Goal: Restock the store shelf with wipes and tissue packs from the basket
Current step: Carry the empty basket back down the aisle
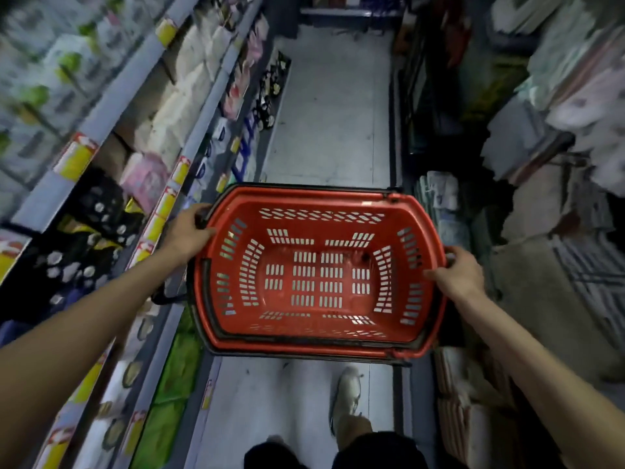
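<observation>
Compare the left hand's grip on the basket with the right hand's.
The left hand grips the red basket's rim near its far corner; the right hand grips nearer its end's middle. The left hand sits farther ahead than the right hand. Both clasp the empty basket's rim.

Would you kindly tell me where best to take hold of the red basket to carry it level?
Take the red basket by its rim at the two short ends, one hand from each side, as the left hand and right hand do. Its black handles lie folded flat, so the end rims likely balance it best.
</observation>
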Motion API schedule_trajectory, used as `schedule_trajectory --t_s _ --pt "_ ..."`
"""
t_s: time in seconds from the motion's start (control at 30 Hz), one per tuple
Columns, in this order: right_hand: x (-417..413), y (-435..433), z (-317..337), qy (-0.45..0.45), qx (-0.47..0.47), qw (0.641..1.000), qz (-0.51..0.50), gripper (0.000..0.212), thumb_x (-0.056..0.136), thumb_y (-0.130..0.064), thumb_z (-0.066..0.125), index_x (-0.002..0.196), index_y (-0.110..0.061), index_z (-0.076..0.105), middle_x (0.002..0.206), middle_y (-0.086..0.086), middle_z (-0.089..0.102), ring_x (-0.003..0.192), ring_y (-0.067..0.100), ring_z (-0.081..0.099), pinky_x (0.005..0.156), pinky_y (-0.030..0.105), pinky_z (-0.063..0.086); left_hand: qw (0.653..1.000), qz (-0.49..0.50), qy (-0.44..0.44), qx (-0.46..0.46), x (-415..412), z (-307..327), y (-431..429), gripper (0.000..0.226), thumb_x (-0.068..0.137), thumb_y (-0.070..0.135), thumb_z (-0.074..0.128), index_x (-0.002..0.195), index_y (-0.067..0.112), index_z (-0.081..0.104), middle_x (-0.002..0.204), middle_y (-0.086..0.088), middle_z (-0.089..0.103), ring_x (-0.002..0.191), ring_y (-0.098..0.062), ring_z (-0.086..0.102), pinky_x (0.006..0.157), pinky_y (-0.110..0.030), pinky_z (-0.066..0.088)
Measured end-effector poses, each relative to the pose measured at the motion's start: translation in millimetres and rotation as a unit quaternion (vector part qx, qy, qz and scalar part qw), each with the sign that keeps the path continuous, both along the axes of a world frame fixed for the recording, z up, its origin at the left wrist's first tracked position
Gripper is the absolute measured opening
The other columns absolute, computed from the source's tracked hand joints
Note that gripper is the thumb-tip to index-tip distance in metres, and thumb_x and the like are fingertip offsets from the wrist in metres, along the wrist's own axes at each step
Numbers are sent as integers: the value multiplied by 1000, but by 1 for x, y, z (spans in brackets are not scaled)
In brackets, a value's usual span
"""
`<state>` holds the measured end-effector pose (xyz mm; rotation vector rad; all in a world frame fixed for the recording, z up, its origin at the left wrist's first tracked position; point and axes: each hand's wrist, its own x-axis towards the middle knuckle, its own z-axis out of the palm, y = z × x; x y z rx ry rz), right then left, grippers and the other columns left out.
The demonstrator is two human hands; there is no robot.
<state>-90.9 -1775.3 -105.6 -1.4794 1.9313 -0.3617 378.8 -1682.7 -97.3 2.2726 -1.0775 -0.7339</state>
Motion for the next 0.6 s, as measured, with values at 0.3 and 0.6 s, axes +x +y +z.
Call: schedule_trajectory --t_s 0.3,0.6 --pt "35 -188 22 -30 -3 1000 1 54 80 -11 81 129 -15 59 111 11 69 89 25 61 77 31 44 999 -11 -38 -28 43 23 -188 58 85 4 79 140 9 61 120 -11 69 109 -29 66 103 -44 51" --pt "113 -363 13 -59 12 997 -37 59 77 -4 82 129 -14 57 100 3 65 68 8 56 58 24 44 996 -52 -52 -59 97 23 -377 46 91 -5 72 136 -5 62 116 -25 71 98 -30 66 96 -44 51"
